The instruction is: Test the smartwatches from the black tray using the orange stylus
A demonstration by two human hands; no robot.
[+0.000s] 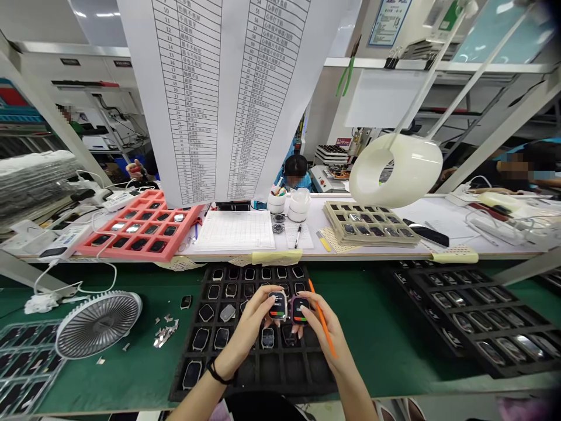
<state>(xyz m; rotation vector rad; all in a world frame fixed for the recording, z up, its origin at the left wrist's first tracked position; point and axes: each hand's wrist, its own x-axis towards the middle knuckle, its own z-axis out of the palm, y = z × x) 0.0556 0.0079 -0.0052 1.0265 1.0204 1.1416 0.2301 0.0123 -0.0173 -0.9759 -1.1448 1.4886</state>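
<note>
Left hand (249, 330) gripping one smartwatch (277, 306), right hand (319, 327) gripping a second smartwatch (300, 310) and an orange stick (323, 321), over a black foam tray (258, 389).

**Two smartwatches (277, 306) held**
One is held by the left hand (249, 327), one by the right hand (325, 333); one red tray (103, 248), one beige tray (368, 225), two black foam trays (258, 368) are seen.
</note>
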